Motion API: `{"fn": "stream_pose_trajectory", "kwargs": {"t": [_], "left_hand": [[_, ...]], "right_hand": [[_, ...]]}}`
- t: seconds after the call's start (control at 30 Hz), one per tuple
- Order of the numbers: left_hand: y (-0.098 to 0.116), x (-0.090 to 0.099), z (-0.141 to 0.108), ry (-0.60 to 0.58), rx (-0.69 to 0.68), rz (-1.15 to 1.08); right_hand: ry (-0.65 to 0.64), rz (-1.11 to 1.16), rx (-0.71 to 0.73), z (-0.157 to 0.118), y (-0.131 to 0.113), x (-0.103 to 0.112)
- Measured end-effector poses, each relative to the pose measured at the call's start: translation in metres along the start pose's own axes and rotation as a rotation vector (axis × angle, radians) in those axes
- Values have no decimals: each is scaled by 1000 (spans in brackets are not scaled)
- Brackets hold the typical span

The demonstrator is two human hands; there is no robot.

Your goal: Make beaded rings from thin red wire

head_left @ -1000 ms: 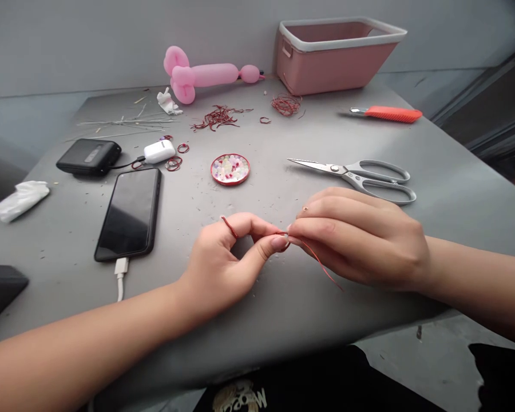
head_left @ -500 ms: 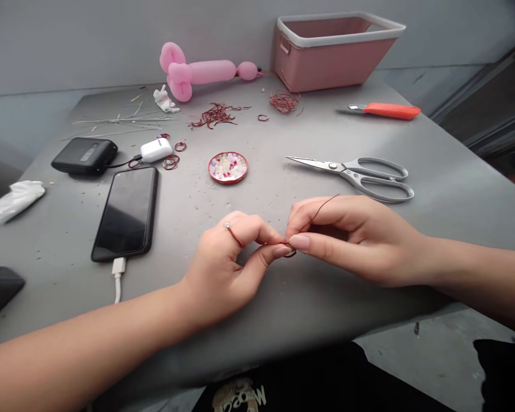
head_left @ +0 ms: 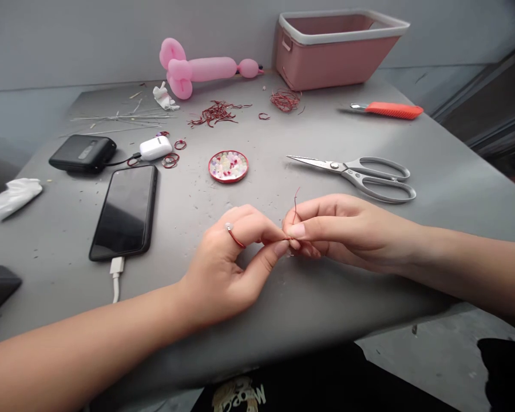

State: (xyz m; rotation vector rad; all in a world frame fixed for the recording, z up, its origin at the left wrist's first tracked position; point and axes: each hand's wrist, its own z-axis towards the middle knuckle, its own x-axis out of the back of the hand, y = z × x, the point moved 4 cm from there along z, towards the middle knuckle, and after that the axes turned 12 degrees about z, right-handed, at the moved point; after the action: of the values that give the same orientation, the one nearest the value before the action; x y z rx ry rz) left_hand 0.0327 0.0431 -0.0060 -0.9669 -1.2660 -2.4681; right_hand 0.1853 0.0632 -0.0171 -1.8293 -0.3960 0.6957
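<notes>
Between the fingertips of both hands is a thin red wire (head_left: 296, 209), its loose end sticking up. My left hand (head_left: 236, 260) pinches it between thumb and forefinger, and a red ring with a clear bead (head_left: 234, 233) sits on one of its fingers. My right hand (head_left: 347, 232) also pinches the wire, its fingertips touching those of the left. The part of the wire between the fingers is mostly hidden. Beyond the hands lie a round red-rimmed dish of small beads (head_left: 228, 166) and grey scissors (head_left: 352, 173), their blades pointing left.
A black phone (head_left: 125, 212), power bank (head_left: 83, 153) and white case (head_left: 155, 147) lie left, near red rings (head_left: 170, 161). Farther back are red wire pieces (head_left: 217, 114), a wire coil (head_left: 285, 100), a pink balloon (head_left: 210, 68), a pink bin (head_left: 326, 63) and a red-handled cutter (head_left: 392, 110).
My right hand has turned, and its lower fingers now show beneath the pinch. The wire's loose end has swung left and stands more upright. My left hand has barely moved.
</notes>
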Motion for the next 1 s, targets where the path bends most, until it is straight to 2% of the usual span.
{"fn": "stream_pose_trajectory", "kwargs": {"t": [0.07, 0.1, 0.2, 0.27, 0.37, 0.47, 0.57, 0.83, 1.0], "left_hand": [[-3, 0, -1, 6, 84, -45], [-5, 0, -2, 7, 133, -74], [-9, -2, -4, 4, 221, -145], [-9, -3, -4, 8, 215, -174], [-9, -3, -4, 14, 205, -190], [-10, -3, -4, -4, 232, -189], [-11, -3, -3, -23, 251, -173], [-11, -4, -2, -18, 218, -85], [-8, -4, -4, -2, 174, -37]], "right_hand": [[65, -136, 72, -1, -2, 2], [121, -231, 152, -2, -5, 4], [285, -568, 560, -13, -18, 3], [311, -796, 825, -22, -24, -5], [268, -1087, 1018, -29, -26, -16], [252, -1282, 1087, -32, -26, -21], [279, -1367, 1104, -33, -24, -21], [246, -1305, 1010, -31, -18, -18], [243, -1243, 1007, -30, -18, -18]]}}
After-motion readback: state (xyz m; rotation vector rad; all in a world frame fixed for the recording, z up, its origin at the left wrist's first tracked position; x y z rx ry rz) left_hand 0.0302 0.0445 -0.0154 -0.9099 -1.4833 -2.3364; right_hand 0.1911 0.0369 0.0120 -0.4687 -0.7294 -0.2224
